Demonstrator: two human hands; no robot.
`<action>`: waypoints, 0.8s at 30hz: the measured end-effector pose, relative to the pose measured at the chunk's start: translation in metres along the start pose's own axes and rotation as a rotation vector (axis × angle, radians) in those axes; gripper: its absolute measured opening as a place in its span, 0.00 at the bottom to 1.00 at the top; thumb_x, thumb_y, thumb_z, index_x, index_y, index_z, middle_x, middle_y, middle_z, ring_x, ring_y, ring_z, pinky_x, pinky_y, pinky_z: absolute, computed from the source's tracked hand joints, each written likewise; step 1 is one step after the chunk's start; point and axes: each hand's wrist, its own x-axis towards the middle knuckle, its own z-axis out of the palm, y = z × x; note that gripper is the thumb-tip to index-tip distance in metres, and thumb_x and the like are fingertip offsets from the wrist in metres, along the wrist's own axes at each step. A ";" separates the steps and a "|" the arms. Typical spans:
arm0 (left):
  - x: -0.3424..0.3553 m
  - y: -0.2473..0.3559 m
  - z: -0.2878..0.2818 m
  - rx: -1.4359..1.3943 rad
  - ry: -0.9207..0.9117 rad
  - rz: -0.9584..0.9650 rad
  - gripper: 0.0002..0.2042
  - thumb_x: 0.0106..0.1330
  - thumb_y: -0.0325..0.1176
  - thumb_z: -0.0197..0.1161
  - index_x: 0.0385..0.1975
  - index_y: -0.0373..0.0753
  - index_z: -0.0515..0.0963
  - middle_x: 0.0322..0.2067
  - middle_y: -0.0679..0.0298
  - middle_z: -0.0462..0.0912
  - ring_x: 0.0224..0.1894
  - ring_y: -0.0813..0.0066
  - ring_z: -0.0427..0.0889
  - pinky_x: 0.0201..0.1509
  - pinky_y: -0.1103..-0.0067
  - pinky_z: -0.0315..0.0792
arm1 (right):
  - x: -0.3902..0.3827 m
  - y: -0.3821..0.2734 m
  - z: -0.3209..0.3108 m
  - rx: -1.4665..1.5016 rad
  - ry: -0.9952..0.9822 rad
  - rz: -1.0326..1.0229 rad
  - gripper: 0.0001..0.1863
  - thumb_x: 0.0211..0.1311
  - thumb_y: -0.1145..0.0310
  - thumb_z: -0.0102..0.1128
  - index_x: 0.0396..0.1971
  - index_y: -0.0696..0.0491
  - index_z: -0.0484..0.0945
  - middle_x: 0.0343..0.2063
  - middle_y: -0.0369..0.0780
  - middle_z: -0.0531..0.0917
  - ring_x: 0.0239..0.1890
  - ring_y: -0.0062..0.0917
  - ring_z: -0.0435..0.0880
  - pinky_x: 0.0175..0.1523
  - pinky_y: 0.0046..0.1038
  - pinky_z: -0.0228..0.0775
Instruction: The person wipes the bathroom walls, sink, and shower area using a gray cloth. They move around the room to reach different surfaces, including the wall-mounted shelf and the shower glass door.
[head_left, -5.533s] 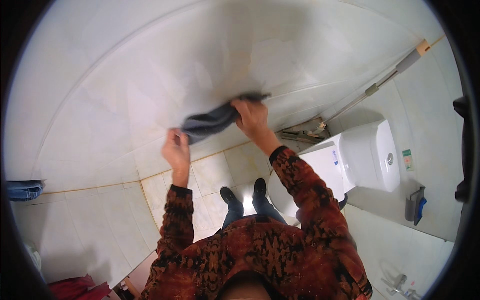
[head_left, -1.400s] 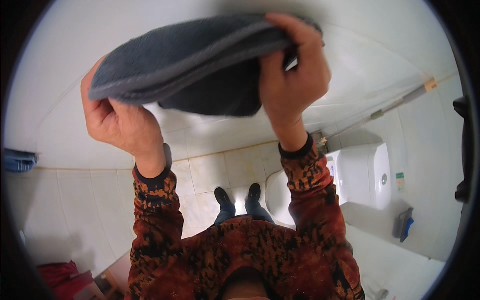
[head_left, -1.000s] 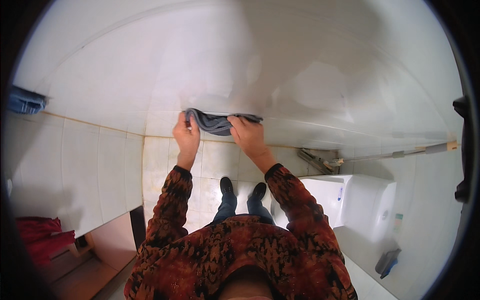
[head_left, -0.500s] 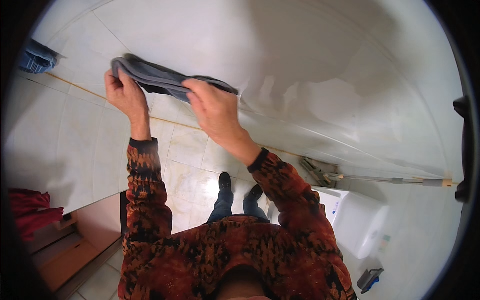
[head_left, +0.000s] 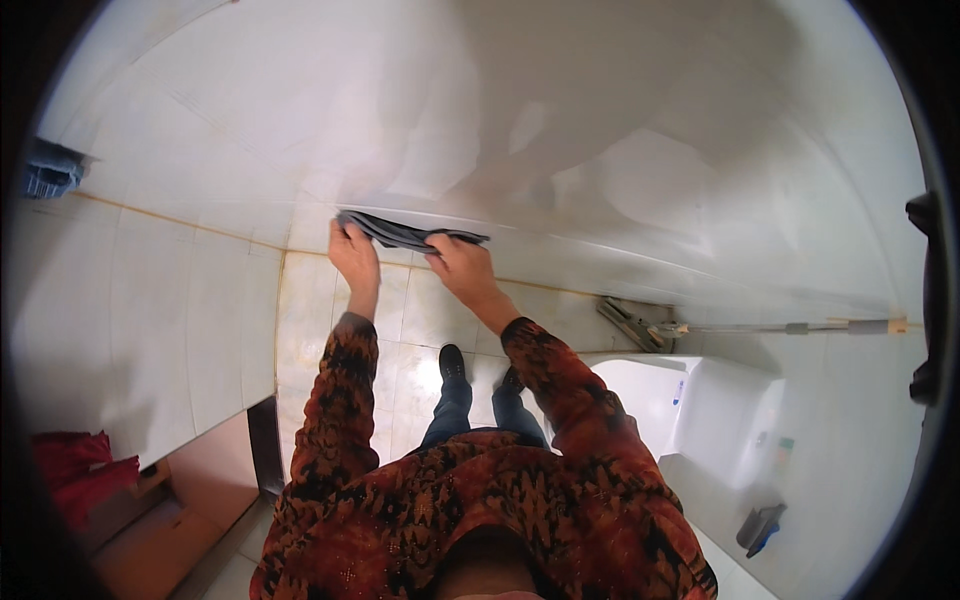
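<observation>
A dark grey cloth (head_left: 403, 236) is stretched sideways in front of me, gathered into a narrow folded strip. My left hand (head_left: 355, 262) pinches its left end, with the fingers closed on the edge. Closer to the right end, my right hand (head_left: 464, 268) grips the same cloth, thumb and fingers pressed together on it. Behind the cloth rises a glossy white wall (head_left: 620, 180); whether the cloth touches it I cannot tell.
A mop (head_left: 635, 325) leans along the wall at right, beside a white toilet (head_left: 725, 415). A grey holder (head_left: 760, 530) sits at lower right. Red cloth (head_left: 85, 475) hangs at lower left near a wooden doorway or cabinet. Something blue (head_left: 55, 172) is at far left.
Both hands have come closer to my body, the left one also moving rightward, with the cloth between them. The cloth now looks narrower and shorter. My view has shifted slightly.
</observation>
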 end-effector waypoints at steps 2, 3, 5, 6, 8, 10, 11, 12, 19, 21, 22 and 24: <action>-0.023 0.022 0.012 -0.116 -0.148 -0.108 0.08 0.63 0.30 0.47 0.25 0.32 0.69 0.16 0.63 0.71 0.18 0.78 0.68 0.23 0.80 0.64 | -0.011 0.008 -0.028 0.012 0.037 0.124 0.08 0.49 0.69 0.62 0.31 0.51 0.76 0.25 0.40 0.81 0.27 0.33 0.80 0.30 0.29 0.71; -0.032 0.039 0.017 -0.146 -0.204 -0.144 0.07 0.62 0.28 0.48 0.26 0.32 0.69 0.16 0.67 0.69 0.19 0.82 0.67 0.23 0.82 0.63 | -0.013 0.007 -0.046 0.028 0.074 0.194 0.08 0.49 0.70 0.62 0.31 0.52 0.77 0.26 0.41 0.81 0.28 0.32 0.81 0.30 0.28 0.71; -0.045 0.082 0.026 -0.278 -0.311 -0.190 0.05 0.62 0.25 0.48 0.26 0.32 0.70 0.19 0.68 0.70 0.21 0.83 0.67 0.26 0.85 0.63 | -0.012 -0.004 -0.085 0.083 0.188 0.268 0.08 0.49 0.73 0.61 0.31 0.55 0.77 0.27 0.42 0.81 0.28 0.28 0.81 0.32 0.25 0.70; -0.050 0.106 0.029 -0.344 -0.345 -0.071 0.05 0.61 0.24 0.48 0.27 0.32 0.71 0.20 0.68 0.71 0.22 0.84 0.67 0.27 0.86 0.63 | -0.009 -0.013 -0.108 0.120 0.248 0.344 0.08 0.49 0.76 0.60 0.32 0.57 0.77 0.27 0.42 0.81 0.28 0.25 0.81 0.32 0.23 0.70; -0.057 0.153 0.032 -0.463 -0.422 0.069 0.04 0.61 0.22 0.49 0.29 0.31 0.72 0.23 0.68 0.72 0.24 0.84 0.67 0.29 0.87 0.64 | -0.006 -0.036 -0.160 0.104 0.418 0.276 0.10 0.47 0.79 0.57 0.33 0.57 0.76 0.26 0.43 0.80 0.26 0.26 0.80 0.30 0.26 0.70; -0.059 0.192 0.032 -0.416 -0.445 0.237 0.06 0.59 0.21 0.51 0.34 0.30 0.74 0.26 0.65 0.75 0.27 0.83 0.72 0.32 0.87 0.66 | 0.003 -0.055 -0.203 -0.012 0.654 0.171 0.11 0.47 0.81 0.54 0.33 0.58 0.76 0.26 0.42 0.79 0.26 0.25 0.79 0.31 0.24 0.70; -0.062 0.205 0.038 -0.399 -0.418 0.289 0.07 0.59 0.21 0.52 0.35 0.30 0.74 0.25 0.64 0.76 0.27 0.81 0.73 0.32 0.87 0.66 | 0.008 -0.061 -0.220 0.058 0.766 0.136 0.11 0.46 0.82 0.54 0.32 0.59 0.75 0.26 0.42 0.79 0.27 0.26 0.79 0.33 0.23 0.69; -0.063 0.215 0.045 -0.387 -0.424 0.396 0.07 0.58 0.22 0.53 0.35 0.31 0.74 0.25 0.63 0.77 0.26 0.79 0.74 0.31 0.86 0.67 | 0.012 -0.064 -0.231 0.073 0.842 0.066 0.12 0.43 0.82 0.55 0.32 0.58 0.76 0.25 0.41 0.78 0.25 0.27 0.78 0.32 0.24 0.69; -0.100 0.163 0.083 -0.069 -0.639 0.574 0.08 0.55 0.28 0.60 0.33 0.34 0.75 0.24 0.55 0.79 0.27 0.57 0.80 0.29 0.76 0.71 | -0.012 -0.013 -0.205 -0.399 0.612 -0.142 0.17 0.28 0.74 0.61 0.28 0.52 0.75 0.20 0.38 0.71 0.26 0.33 0.72 0.38 0.34 0.60; -0.116 0.136 0.097 -0.087 -0.781 0.526 0.07 0.56 0.27 0.59 0.34 0.34 0.75 0.24 0.55 0.79 0.27 0.58 0.80 0.29 0.76 0.72 | -0.034 0.016 -0.195 -0.370 0.607 -0.075 0.16 0.30 0.77 0.60 0.28 0.52 0.75 0.21 0.38 0.72 0.26 0.33 0.72 0.38 0.34 0.60; -0.126 0.127 0.103 -0.028 -0.833 0.456 0.07 0.56 0.27 0.59 0.34 0.33 0.75 0.24 0.55 0.79 0.27 0.60 0.80 0.30 0.76 0.72 | -0.044 0.030 -0.192 -0.345 0.604 -0.028 0.15 0.31 0.78 0.60 0.28 0.52 0.75 0.21 0.38 0.73 0.26 0.33 0.72 0.38 0.33 0.60; -0.141 0.122 0.116 0.094 -0.967 0.230 0.07 0.57 0.26 0.58 0.34 0.32 0.75 0.24 0.56 0.79 0.27 0.63 0.81 0.30 0.77 0.73 | -0.063 0.056 -0.197 -0.335 0.590 0.058 0.15 0.32 0.78 0.60 0.28 0.52 0.75 0.22 0.38 0.75 0.27 0.34 0.73 0.39 0.32 0.61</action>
